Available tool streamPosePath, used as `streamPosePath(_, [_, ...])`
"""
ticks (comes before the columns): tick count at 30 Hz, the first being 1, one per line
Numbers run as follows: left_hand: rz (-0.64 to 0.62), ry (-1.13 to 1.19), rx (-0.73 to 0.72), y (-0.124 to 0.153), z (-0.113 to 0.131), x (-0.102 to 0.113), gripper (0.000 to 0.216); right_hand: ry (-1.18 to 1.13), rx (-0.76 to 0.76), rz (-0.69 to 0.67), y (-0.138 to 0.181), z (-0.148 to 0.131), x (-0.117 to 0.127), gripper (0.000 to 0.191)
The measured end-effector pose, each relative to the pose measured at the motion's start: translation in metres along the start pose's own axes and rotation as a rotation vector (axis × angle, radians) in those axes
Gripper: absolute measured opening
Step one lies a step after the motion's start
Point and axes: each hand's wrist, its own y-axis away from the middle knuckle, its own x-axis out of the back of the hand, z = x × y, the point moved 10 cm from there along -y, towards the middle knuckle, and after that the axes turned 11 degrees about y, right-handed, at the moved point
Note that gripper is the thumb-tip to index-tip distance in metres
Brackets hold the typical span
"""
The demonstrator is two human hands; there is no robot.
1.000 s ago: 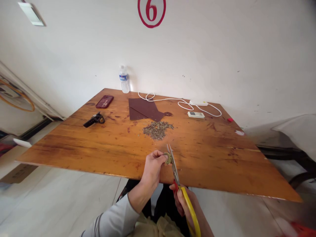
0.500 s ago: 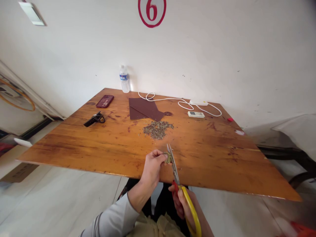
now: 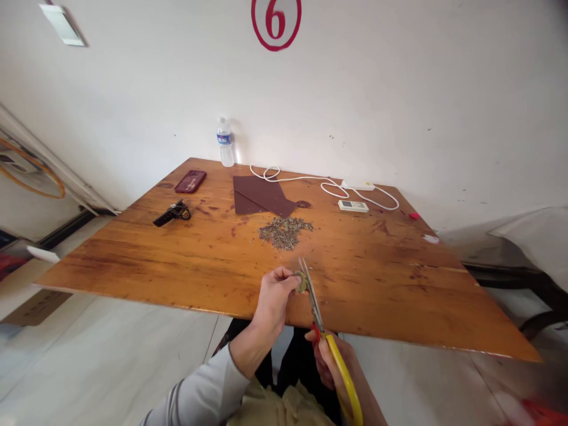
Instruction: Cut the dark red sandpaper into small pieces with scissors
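Observation:
Between the thumb and fingers of my left hand [image 3: 274,294] is a small round olive-green disc [image 3: 301,283], pinched near the table's front edge. Scissors [image 3: 314,302] with one yellow and one red handle are gripped in my right hand [image 3: 332,361]. Their blades point away from me, slightly parted, right beside the disc's right edge. Whether the blades touch the disc I cannot tell. Beyond the hands lies a loose heap of small grey-brown bits [image 3: 285,233] on the wooden table [image 3: 199,260].
Dark red sheets [image 3: 255,198] lie behind the heap. At left are a phone [image 3: 190,181] and a black strapped object [image 3: 173,213]. A water bottle [image 3: 225,145] stands by the wall. A white remote [image 3: 353,206] and a power strip [image 3: 358,185] with its cable lie at back right.
The view has shifted very slightly. The scissor blades look a little more parted at the tips; both hands stay nearly in place.

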Motion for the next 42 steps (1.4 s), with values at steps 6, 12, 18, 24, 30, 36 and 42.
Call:
streamPosePath(6, [-0.006, -0.003, 0.027, 0.000, -0.001, -0.002, 0.020, 0.002, -0.061, -0.042, -0.055, 0.017, -0.004, 0.039])
streamPosePath(12, [0.000, 0.008, 0.012, 0.000, -0.002, -0.002, 0.022, 0.027, -0.015, -0.031, -0.047, 0.010, 0.003, 0.032])
streamPosePath(18, [0.015, 0.021, 0.001, 0.001, -0.003, -0.001, 0.021, 0.044, -0.009, -0.026, -0.051, 0.010, 0.004, 0.032])
streamPosePath(24, [0.030, -0.006, -0.004, 0.000, -0.002, 0.001, 0.022, 0.001, -0.068, -0.048, -0.058, 0.036, -0.003, 0.035])
streamPosePath(30, [0.030, 0.005, -0.005, -0.002, -0.002, 0.001, 0.023, -0.068, -0.111, -0.022, -0.066, 0.051, -0.004, 0.071])
streamPosePath(36, [0.012, 0.008, 0.008, -0.002, -0.001, 0.000, 0.024, -0.115, -0.161, -0.028, -0.066, 0.059, -0.008, 0.066])
streamPosePath(42, [0.005, 0.010, 0.027, -0.003, -0.003, 0.000, 0.024, -0.134, -0.116, -0.047, -0.063, 0.052, -0.011, 0.066])
